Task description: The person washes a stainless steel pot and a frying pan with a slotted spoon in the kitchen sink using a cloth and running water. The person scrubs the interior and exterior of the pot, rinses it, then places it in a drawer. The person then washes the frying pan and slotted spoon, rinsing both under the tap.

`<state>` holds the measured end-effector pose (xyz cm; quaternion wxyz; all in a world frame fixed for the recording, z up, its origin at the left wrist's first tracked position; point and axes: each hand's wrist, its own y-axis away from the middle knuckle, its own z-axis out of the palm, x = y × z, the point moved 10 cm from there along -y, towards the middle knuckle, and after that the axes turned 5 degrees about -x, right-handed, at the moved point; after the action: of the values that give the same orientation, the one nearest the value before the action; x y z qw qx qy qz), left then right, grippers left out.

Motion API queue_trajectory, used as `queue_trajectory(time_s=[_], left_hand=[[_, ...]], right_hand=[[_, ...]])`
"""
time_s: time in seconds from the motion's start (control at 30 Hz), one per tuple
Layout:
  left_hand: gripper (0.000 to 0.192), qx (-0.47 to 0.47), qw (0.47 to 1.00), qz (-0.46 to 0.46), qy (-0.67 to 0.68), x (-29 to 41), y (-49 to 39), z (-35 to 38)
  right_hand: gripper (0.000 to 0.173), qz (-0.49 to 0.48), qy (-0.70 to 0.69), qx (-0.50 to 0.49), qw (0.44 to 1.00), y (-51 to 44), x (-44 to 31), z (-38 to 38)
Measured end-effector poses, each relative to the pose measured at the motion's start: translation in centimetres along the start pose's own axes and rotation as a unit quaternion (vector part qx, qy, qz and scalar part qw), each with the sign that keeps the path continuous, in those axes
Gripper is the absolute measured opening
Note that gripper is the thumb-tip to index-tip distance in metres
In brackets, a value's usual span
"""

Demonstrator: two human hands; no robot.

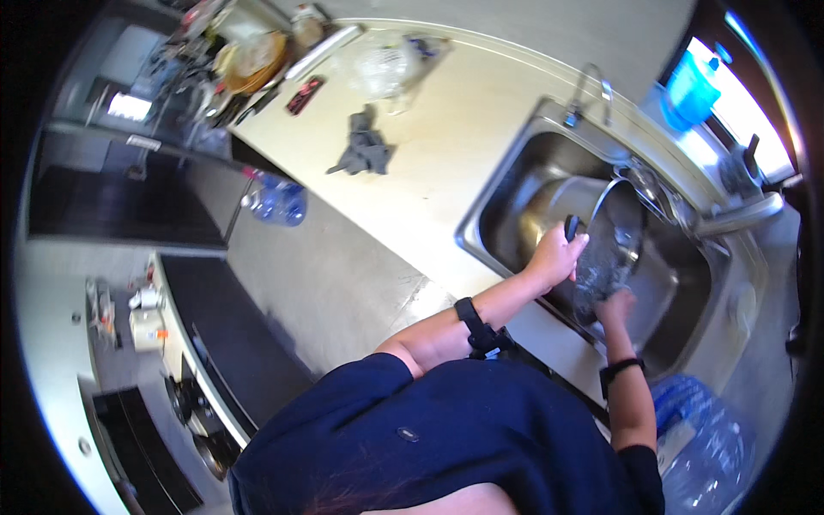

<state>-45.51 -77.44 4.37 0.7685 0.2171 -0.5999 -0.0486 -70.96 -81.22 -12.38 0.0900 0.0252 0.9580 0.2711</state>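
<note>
A large metal pot (571, 196) lies tilted in the stainless steel sink (692, 322), its mouth turned toward the right side of the basin. Water shows inside, rippled and blurred. My left hand (555, 259) grips the pot by its black handle (571, 226). At the lower part of the mouth is my right hand (617, 308), smeared by motion. Its fingers are not clear, and I cannot tell whether it holds something. Black bands circle both wrists. Beyond the pot, some shiny metal kitchenware (647, 183) rests along the sink's back edge.
A thick faucet (740, 215) and a thin curved tap (605, 96) stand by the sink. On the counter lie a grey cloth (364, 148), a phone-like object (305, 94) and a clear plastic bag (386, 71). A large plastic water jug (702, 450) stands close to my right arm.
</note>
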Motion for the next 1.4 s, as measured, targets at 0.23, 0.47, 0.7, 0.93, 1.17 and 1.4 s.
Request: queue_trajectory(time_s=[0.23, 0.47, 0.7, 0.93, 1.17, 1.4], left_hand=[[0.021, -0.03, 0.999, 0.016, -0.035, 1.1, 0.1, 5.7], [0.025, -0.064, 0.995, 0.054, -0.061, 3.0, 0.1, 8.3], [0.032, -0.084, 0.99, 0.076, -0.078, 4.5, 0.3, 10.3], [0.039, -0.08, 0.977, 0.122, -0.157, 6.0, 0.8, 11.5], [0.043, -0.096, 0.979, 0.108, -0.145, 6.2, 1.5, 13.2], [0.045, -0.105, 0.973, 0.118, -0.168, 6.9, 2.0, 13.8]], right_hand=[[0.022, 0.094, -0.317, -0.257, 0.908, -2.8, 0.7, 14.1], [0.023, -0.024, -0.422, -0.356, 0.833, -3.1, -6.7, 18.0], [0.021, -0.22, -0.528, -0.467, 0.674, 6.5, -14.1, 3.9], [0.023, -0.301, -0.67, -0.461, 0.498, 10.7, -16.8, -5.8], [0.026, -0.297, -0.709, -0.452, 0.453, 10.7, -15.4, -6.0], [0.029, -0.284, -0.708, -0.458, 0.456, 10.8, -15.3, -5.4]])
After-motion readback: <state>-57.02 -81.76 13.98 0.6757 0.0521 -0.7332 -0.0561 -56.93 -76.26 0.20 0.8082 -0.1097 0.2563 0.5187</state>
